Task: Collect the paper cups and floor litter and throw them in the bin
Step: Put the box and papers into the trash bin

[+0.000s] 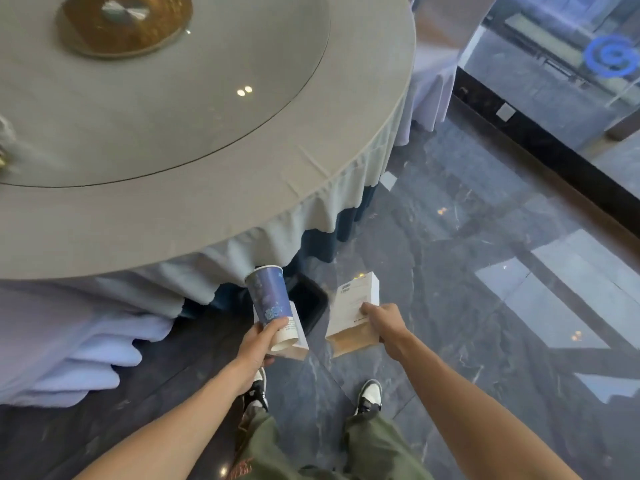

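Observation:
My left hand (pixel 258 344) grips a tall blue paper cup (pixel 268 296) together with a flat white-and-brown paper piece (pixel 298 336) pressed behind it. My right hand (pixel 382 322) holds a white paper bag with a brown base (pixel 351 311). Both are held out over the dark marble floor. Between and just beyond the two hands stands a black bin (pixel 310 303), close to the table's skirt; the cup and paper hide part of it.
A large round table (pixel 346 140) with a grey cloth and glass turntable fills the upper left. Its pleated skirt hangs to the floor. Covered chairs (pixel 429 88) stand behind. A glass wall with a black base (pixel 540 147) runs along the right. My shoes (pixel 369 396) stand on the floor below.

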Available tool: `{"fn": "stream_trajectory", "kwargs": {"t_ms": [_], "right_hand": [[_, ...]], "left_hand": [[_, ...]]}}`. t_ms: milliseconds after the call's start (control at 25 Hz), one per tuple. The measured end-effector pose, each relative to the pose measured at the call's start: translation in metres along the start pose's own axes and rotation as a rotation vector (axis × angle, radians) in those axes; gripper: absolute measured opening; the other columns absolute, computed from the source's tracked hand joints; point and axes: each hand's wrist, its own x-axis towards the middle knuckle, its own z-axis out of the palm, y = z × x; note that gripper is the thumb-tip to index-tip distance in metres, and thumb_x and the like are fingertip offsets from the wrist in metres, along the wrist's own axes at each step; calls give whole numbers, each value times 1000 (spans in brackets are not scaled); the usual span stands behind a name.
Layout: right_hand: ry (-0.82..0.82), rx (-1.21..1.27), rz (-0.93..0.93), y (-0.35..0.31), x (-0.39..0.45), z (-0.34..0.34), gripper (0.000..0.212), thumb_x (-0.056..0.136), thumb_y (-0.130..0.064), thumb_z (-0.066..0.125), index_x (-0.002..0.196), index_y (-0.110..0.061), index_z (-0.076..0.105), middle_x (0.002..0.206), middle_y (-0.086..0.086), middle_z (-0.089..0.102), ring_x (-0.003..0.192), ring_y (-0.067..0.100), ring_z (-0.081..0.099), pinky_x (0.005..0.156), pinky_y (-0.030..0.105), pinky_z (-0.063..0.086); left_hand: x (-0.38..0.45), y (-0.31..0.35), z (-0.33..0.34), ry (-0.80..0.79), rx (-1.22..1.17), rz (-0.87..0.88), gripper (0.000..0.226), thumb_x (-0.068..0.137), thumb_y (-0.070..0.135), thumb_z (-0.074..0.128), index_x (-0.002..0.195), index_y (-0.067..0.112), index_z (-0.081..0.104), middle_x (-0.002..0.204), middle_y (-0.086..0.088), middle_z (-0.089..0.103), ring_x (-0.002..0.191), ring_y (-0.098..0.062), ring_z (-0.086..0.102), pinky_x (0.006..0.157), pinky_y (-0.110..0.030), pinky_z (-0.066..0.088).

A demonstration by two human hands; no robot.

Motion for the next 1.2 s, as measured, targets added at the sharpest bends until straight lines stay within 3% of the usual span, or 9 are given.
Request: {"fn": "stream_trajectory", "kwargs": {"t_ms": [160,240,320,440,680,800,880,1000,1200], "right_hand": [[111,-70,-12,19,0,63,31,91,-26,62,108,0,66,108,19,73,89,32,72,65,36,55],[145,-77,6,25,5,94,25,92,-24,60,102,-2,66,107,17,72,95,35,71,74,42,57],[183,-62,29,31,9,120,23,94,-25,63,110,-9,62,110,13,69,101,33,69,91,50,60],[166,-83,78,44,28,147,44,93,-31,64,131,-10,58,125,13,65,109,33,68,95,53,58],[83,-136,127,46,72,186,49,98,-26,59,143,-11,52,127,12,63,104,29,68,73,36,60],[90,-103,110,43,86,201,51,99,-25,60,144,-6,48,123,10,61,106,29,66,83,41,61],[113,-109,98,41,91,207,49,98,-23,58,142,-3,48,112,7,57,97,26,63,88,45,60],[73,-83,132,46,88,208,34,99,-18,56,127,3,58,89,10,54,78,22,53,66,35,52],[-62,-20,203,56,67,205,15,96,-14,53,102,-3,63,83,10,50,66,19,49,54,29,42]], "left_hand": [[22,4,-71,-88,63,-44,55,85,49,73,131,20,62,112,-5,75,95,-21,69,79,-35,51],[33,7,-97,-100,99,-63,61,76,55,75,127,23,64,112,-4,76,96,-20,69,81,-35,50],[41,7,-113,-120,143,-79,74,57,63,74,122,26,65,110,-2,77,97,-19,69,84,-36,51],[59,1,-123,-163,184,-97,79,50,67,70,120,29,65,110,-1,77,100,-20,69,87,-38,52],[101,-6,-123,-220,260,-105,78,53,70,69,122,33,63,114,1,76,107,-20,70,88,-36,54],[114,-7,-124,-226,279,-96,75,53,70,69,119,34,63,114,3,76,107,-19,71,94,-40,54],[118,-7,-125,-229,277,-91,76,53,70,68,119,33,63,113,2,76,105,-19,71,91,-38,54],[119,-8,-127,-223,266,-84,79,52,69,68,121,30,64,110,1,77,98,-16,71,86,-35,53],[116,-6,-125,-230,263,-99,80,53,67,70,123,28,65,112,-3,78,99,-19,72,95,-43,56]]}}
